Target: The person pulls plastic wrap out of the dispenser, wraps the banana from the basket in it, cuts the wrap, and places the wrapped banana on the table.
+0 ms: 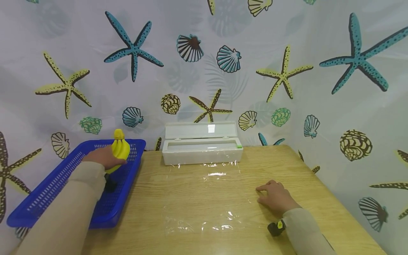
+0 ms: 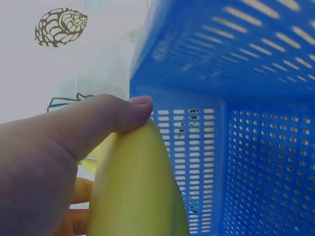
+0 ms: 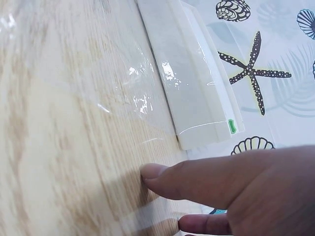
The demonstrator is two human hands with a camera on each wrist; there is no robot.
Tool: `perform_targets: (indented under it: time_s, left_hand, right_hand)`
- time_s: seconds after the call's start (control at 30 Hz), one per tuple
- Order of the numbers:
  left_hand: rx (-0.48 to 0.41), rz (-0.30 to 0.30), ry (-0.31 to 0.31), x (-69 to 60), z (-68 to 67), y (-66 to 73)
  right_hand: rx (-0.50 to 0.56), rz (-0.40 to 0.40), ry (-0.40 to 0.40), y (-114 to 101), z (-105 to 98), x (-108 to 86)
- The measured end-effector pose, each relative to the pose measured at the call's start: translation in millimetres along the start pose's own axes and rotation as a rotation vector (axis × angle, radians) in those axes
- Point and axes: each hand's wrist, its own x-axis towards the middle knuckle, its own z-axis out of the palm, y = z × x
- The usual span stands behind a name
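Note:
My left hand (image 1: 103, 158) grips a bunch of yellow bananas (image 1: 120, 148) over the far end of the blue plastic basket (image 1: 118, 209). The left wrist view shows the thumb laid along a banana (image 2: 135, 182), with the basket's slotted wall behind it. My right hand (image 1: 276, 197) is at the right of the table with nothing in it, its fingers loosely bent near the wood. A sheet of clear plastic wrap (image 1: 207, 202) lies on the table to its left, running out from a white wrap dispenser (image 1: 203, 156) whose lid stands up.
The wooden table (image 1: 153, 219) ends at a curtain (image 1: 191, 81) printed with starfish and shells. The basket stands along the table's left side. A green tab (image 1: 239, 146) marks the dispenser's right end. A small black device (image 1: 276, 228) is on the right wrist.

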Motion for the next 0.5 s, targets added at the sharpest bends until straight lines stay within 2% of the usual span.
perform_targets:
  time_s: [0.23, 0.43, 0.5]
  left_hand:
    - [0.031, 0.024, 0.039, -4.4, -3.9, 14.5]
    - [0.034, 0.062, 0.072, -18.1, -14.7, 36.3]
    - [0.043, 0.071, 0.084, -19.0, -16.2, 41.4]
  right_hand:
    - [0.0, 0.003, -0.003, -0.5, -0.1, 0.2]
    - [-0.002, 0.003, -0.002, -0.4, 0.5, -0.1]
    - [0.0, 0.004, -0.004, -0.1, 0.8, 0.1]
